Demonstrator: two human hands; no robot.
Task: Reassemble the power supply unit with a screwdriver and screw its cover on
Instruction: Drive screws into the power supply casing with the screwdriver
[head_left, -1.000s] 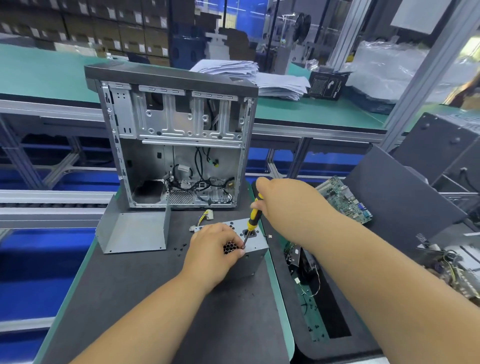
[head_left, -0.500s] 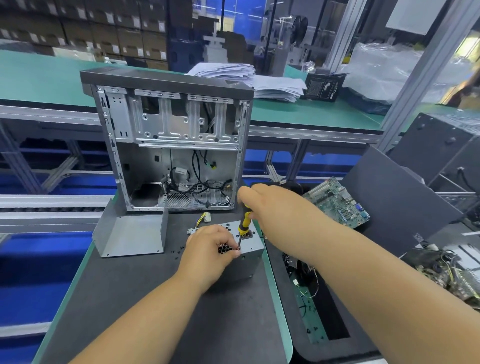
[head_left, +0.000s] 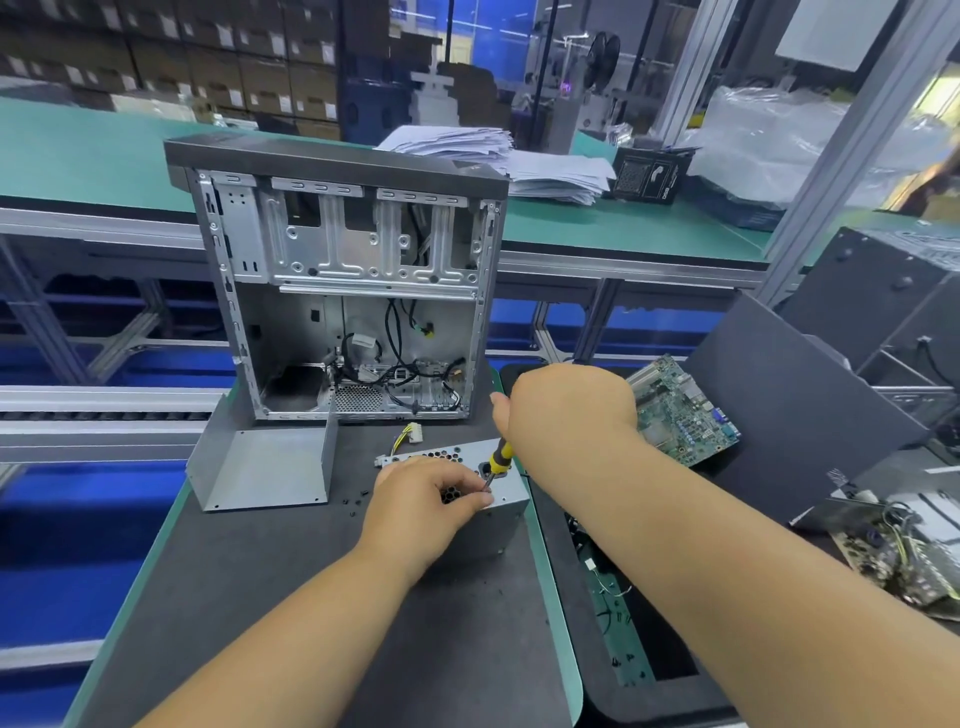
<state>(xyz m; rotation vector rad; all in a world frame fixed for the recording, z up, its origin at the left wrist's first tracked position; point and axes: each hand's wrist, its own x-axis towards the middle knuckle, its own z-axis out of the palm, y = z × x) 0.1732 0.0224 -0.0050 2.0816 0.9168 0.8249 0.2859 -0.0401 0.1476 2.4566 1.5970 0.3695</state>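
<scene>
While the left hand presses down on the power supply unit, its fingers curled over the vented top and steadying the tip, the right hand grips the yellow-and-black screwdriver, angled down onto the unit's top face. That unit sits near the right edge of the dark counter, a bundle of yellow wires just behind it. Over on the left side, a bent metal cover stands open, with small black screws scattered between it and the unit. Behind both, the gutted computer case stands upright. Off to the right, a green circuit board lies tilted.
</scene>
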